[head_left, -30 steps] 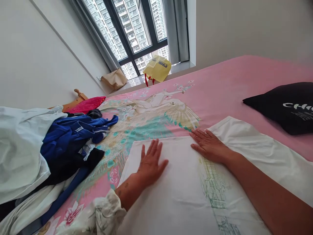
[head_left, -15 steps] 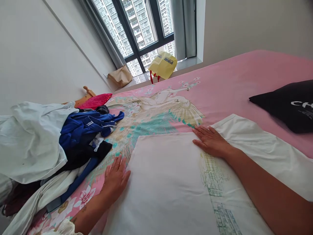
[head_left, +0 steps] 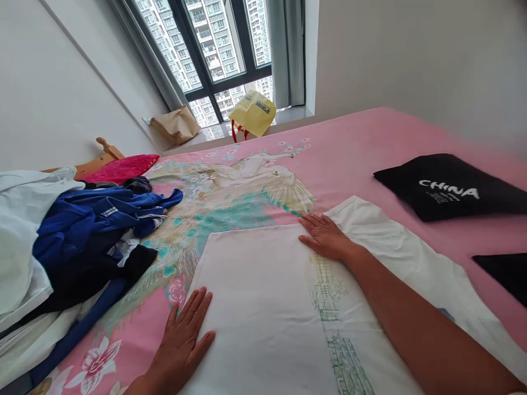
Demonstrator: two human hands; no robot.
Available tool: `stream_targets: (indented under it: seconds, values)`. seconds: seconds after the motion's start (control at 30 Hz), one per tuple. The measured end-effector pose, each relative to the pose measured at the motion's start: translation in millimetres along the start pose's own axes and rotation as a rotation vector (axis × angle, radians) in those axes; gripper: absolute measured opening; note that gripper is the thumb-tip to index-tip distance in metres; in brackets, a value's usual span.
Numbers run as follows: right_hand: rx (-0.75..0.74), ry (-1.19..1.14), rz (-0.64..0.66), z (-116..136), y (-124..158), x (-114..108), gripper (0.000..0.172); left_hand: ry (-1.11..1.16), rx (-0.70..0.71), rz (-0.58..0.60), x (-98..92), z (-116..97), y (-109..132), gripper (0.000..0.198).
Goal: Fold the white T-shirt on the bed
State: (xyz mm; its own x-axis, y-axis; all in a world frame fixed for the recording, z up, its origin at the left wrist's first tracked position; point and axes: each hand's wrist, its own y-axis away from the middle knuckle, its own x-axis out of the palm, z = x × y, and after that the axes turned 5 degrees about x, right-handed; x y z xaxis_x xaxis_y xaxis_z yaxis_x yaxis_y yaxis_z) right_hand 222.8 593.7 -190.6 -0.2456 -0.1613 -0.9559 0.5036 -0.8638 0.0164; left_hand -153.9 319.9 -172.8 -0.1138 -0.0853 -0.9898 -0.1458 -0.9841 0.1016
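White cloth garment with a yellow-and-green printed drawing [head_left: 255,296] lies flattened on a pink bedspread patterned with pale birds, teal feathers and flowers [head_left: 349,148]. The person's left hand [head_left: 183,332] lies palm down at the garment's left edge, fingers extended, thumb set wide on the cloth, gripping nothing. The right hand [head_left: 325,237] rests flat at the far edge, fingers straight and thumb apart, likewise clasping nothing; white cloth extends beyond the right forearm. Farther right is a black fabric item lettered "CHINA" in white [head_left: 448,189]. To the left sits a loose heap of white, blue and black clothes [head_left: 94,225], near a crimson cushion [head_left: 123,169].
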Motion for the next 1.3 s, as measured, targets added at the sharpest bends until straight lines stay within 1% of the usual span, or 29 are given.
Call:
stream_targets:
  seconds: [0.1,0.17,0.2,0.27,0.3,0.33,0.37,0.4,0.43,0.47,0.5,0.57,0.63,0.7,0.73,0.77,0.8,0.83,0.9,0.93,0.97,1.0,1.03,1.07,1.1,1.17,1.2,1.27,1.3]
  values:
    - [-0.028,-0.037,-0.028,-2,-1,-10,0.066,0.023,-0.030,-0.033,5.1,-2,-6,0.064]
    - [0.014,-0.072,-0.058,10,4,-21,0.062,0.039,-0.045,-0.030,6.9,-3,-9,0.064]
    - [0.051,-0.092,-0.076,23,10,-27,0.061,0.045,-0.049,-0.023,7.5,-3,-11,0.064]
    - [0.074,-0.136,-0.110,65,29,-33,0.058,0.050,-0.050,-0.012,8.8,-1,-12,0.064]
    - [0.014,-0.155,-0.114,91,42,-33,0.058,0.048,-0.049,-0.014,9.8,0,-13,0.065]
    - [-0.129,-0.175,-0.105,116,57,-31,0.059,0.044,-0.047,-0.024,11.2,1,-13,0.065]
    - [-0.305,-0.195,-0.053,138,73,-26,0.062,0.040,-0.043,-0.038,13.0,3,-14,0.065]
    - [-0.459,-0.203,0.031,153,88,-20,0.067,0.038,-0.038,-0.055,15.2,4,-14,0.065]
    - [-0.505,-0.198,0.104,159,101,-14,0.069,0.038,-0.033,-0.071,17.6,5,-15,0.066]
    - [-0.477,-0.180,0.150,154,114,-9,0.070,0.039,-0.029,-0.087,20.1,7,-15,0.066]
    - [-0.376,-0.151,0.161,137,125,-7,0.072,0.041,-0.025,-0.099,22.4,8,-16,0.066]
    - [-0.020,-0.059,0.107,79,144,-13,0.070,0.043,-0.019,-0.111,25.5,9,-17,0.067]
    - [0.306,0.059,0.014,8,160,-31,0.069,0.039,-0.014,-0.108,26.1,9,-18,0.067]
    - [0.499,0.128,-0.041,-47,173,-55,0.069,0.035,-0.020,-0.092,24.9,9,-18,0.067]
    - [0.570,0.143,-0.069,-61,176,-66,0.069,0.034,-0.027,-0.082,24.2,8,-19,0.067]
    - [0.619,0.154,-0.087,-64,178,-74,0.070,0.034,-0.036,-0.074,23.7,8,-19,0.068]
    - [0.656,0.162,-0.106,-57,177,-78,0.072,0.034,-0.042,-0.068,23.5,8,-20,0.068]
    - [0.676,0.172,-0.119,-41,176,-78,0.072,0.035,-0.047,-0.067,23.7,8,-21,0.068]
    - [0.626,0.181,-0.123,6,173,-63,0.070,0.034,-0.040,-0.081,24.7,8,-22,0.068]
    - [0.520,0.172,-0.097,30,173,-51,0.069,0.033,-0.034,-0.094,25.1,8,-23,0.068]
    - [0.316,0.117,-0.051,50,176,-38,0.070,0.031,-0.029,-0.107,25.1,8,-24,0.069]
    - [0.167,0.061,-0.002,63,181,-26,0.071,0.030,-0.026,-0.118,24.5,7,-24,0.069]
    - [0.123,0.034,0.012,67,190,-16,0.071,0.029,-0.025,-0.124,23.2,7,-24,0.069]
    - [0.175,0.029,0.001,62,202,-10,0.073,0.029,-0.025,-0.125,21.3,6,-24,0.068]
    - [0.306,0.044,-0.032,50,216,-8,0.074,0.028,-0.026,-0.120,19.0,4,-24,0.068]
    - [0.602,0.097,-0.069,14,246,-14,0.074,0.028,-0.027,-0.106,13.9,2,-23,0.069]
    - [0.695,0.122,-0.068,-4,260,-21,0.072,0.031,-0.029,-0.101,11.8,1,-23,0.069]
    - [0.818,0.145,-0.038,-22,278,-38,0.070,0.046,-0.039,-0.091,9.3,0,-22,0.069]
    - [0.846,0.157,-0.048,-19,282,-45,0.070,0.055,-0.042,-0.089,9.1,0,-22,0.069]
